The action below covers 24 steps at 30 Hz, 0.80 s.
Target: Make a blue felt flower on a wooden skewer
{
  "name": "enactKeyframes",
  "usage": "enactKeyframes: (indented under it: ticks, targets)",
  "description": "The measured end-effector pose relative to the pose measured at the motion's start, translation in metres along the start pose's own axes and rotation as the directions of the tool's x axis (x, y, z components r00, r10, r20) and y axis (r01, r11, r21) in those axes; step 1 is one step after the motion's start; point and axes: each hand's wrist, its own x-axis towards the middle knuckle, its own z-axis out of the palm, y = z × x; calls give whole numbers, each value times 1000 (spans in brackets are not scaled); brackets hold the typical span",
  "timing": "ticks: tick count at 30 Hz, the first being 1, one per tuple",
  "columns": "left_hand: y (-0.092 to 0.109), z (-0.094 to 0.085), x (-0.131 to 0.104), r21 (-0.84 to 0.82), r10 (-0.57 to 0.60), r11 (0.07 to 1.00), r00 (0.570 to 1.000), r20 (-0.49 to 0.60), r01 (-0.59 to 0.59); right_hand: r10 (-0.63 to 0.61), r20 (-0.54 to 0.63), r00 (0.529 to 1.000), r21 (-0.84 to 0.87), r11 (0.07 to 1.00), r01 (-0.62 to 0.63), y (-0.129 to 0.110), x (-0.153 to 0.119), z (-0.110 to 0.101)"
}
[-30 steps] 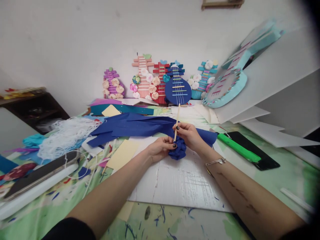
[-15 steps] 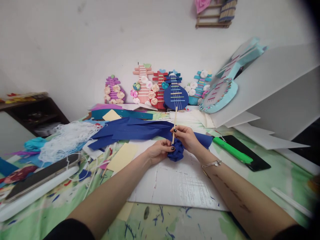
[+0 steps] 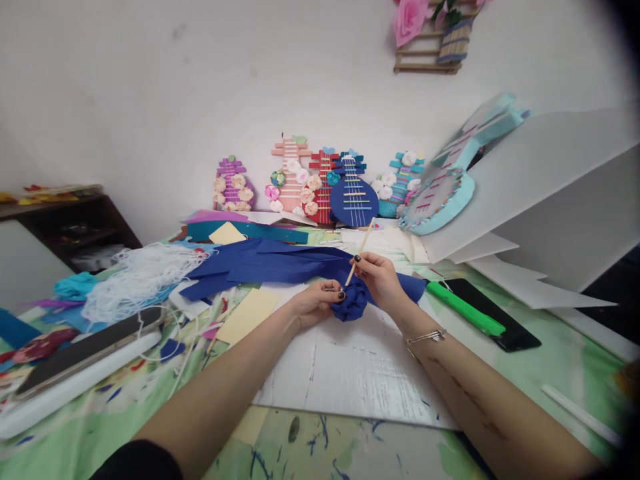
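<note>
Pinched in my left hand (image 3: 321, 302) is the left edge of a crumpled dark blue paper flower (image 3: 350, 303). My right hand (image 3: 374, 272) grips a thin pale wooden stick (image 3: 366, 239) between thumb and finger. The stick leans up to the right, and its lower end meets the top of the flower. Both hands are over a white board (image 3: 345, 373). Behind them lie long dark blue paper sheets (image 3: 265, 259), partly hidden by the right hand.
Small decorated instrument models, one a dark blue lute (image 3: 354, 197), stand against the wall. White yarn (image 3: 145, 277) and a phone (image 3: 90, 350) are at left. A green cutter (image 3: 465, 308) lies at right, near a light-blue model (image 3: 445, 193).
The stick's top has tilted to the right, and my right hand has moved slightly right. The camera view has shifted up a little. My left hand still pinches the flower.
</note>
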Motion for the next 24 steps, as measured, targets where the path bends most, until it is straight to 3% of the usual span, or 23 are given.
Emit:
enactKeyframes:
  ticks: [12, 24]
  targets:
    - [4, 13, -4, 96, 110, 991, 983, -150, -97, -39, -64, 997, -111, 993, 32, 11, 2, -1]
    - [-1, 9, -1, 97, 109, 991, 979, -173, -93, -46, -258, 965, 12, 999, 51, 11, 0, 7]
